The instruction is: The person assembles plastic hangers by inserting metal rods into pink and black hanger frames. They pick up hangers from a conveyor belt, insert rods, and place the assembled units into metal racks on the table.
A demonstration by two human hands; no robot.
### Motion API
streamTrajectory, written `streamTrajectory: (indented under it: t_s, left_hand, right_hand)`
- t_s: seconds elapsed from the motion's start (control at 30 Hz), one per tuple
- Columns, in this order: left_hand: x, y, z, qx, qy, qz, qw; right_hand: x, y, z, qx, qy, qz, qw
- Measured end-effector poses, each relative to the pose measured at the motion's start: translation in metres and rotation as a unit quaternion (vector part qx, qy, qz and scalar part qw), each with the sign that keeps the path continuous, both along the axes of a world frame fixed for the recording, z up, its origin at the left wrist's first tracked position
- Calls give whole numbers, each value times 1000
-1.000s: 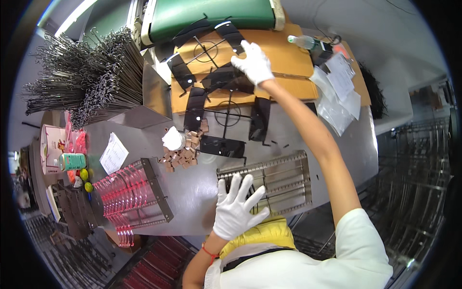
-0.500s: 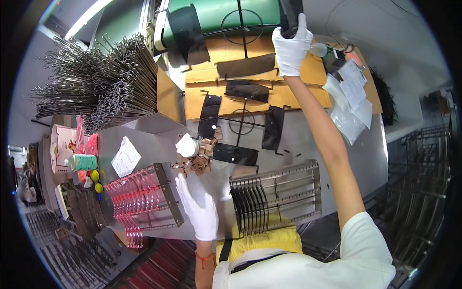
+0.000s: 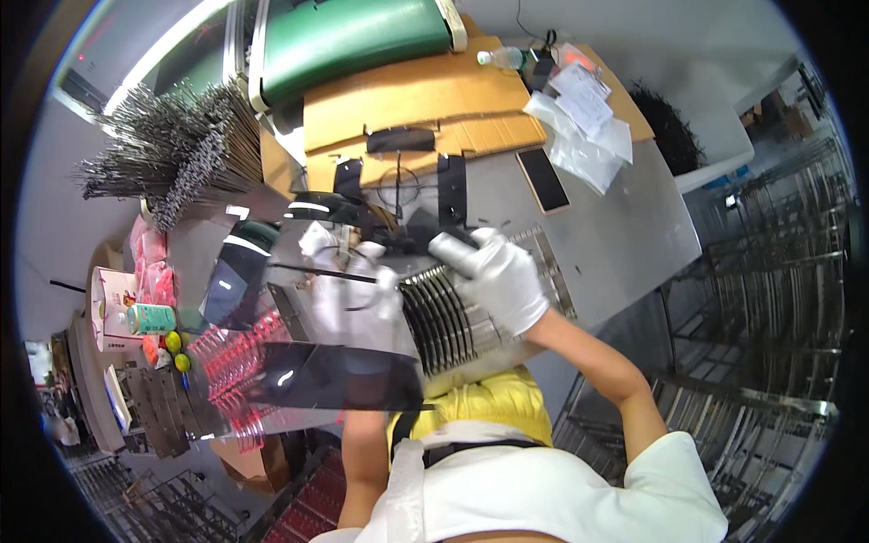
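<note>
- Gripping a dark panel at 12 o'clock of center, the right hand (image 3: 507,282) lies at 3 o'clock, white-gloved, its fingers closed over the panel; motion blur softens the contact.
- Left hand (image 3: 342,294), likewise gloved, at 9 o'clock, behind the thin rods of the black frame (image 3: 330,373); whether its fingers are spread or pinching a rod cannot be told.
- The frame itself, tilted and raised above the table (image 3: 625,240), carries dark curved panels toward 7, 9, 10 and 12 o'clock.
- Metal rack (image 3: 554,271), just beyond the person's yellow garment (image 3: 493,398), with curved black strips (image 3: 442,328) standing in a row at 6 o'clock.
- Pink-tinted strips (image 3: 237,353) in a second rack at 8 o'clock, partly covered by the frame.
- Second black frame (image 3: 401,140), lying at 11 o'clock, partly on flattened cardboard (image 3: 407,95).
- Phone (image 3: 543,181), dark-faced, between 1 and 2 o'clock; just beyond it, a clear plastic bag (image 3: 566,149) and white papers (image 3: 584,104).
- Hooked wires (image 3: 181,149), densely bundled, at 10 o'clock.
- Green conveyor (image 3: 353,45), farthest, at 11 o'clock.
</note>
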State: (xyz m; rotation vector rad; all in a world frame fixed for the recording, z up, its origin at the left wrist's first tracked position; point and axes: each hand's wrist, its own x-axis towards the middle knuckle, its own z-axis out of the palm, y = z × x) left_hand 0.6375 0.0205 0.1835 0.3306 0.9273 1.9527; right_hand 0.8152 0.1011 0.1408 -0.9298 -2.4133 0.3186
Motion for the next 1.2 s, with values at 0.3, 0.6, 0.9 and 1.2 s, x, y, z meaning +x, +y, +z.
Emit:
streamTrajectory:
  t_s: [0.3, 0.6, 0.9, 1.2]
  left_hand:
    - [-40, -68, -40, 240, -152, -181, 941]
    - [-37, -107, -44, 245, -146, -152, 946]
    - [12, -89, 3, 110, -165, -202, 959]
    - [36, -65, -15, 106, -253, -351, 895]
  right_hand:
    - [56, -61, -83, -413, -8, 68, 908]
    - [40, -58, -66, -393, -133, -16, 910]
    - [0, -24, 49, -132, -34, 47, 990]
    - [1, -42, 57, -181, -172, -83, 965]
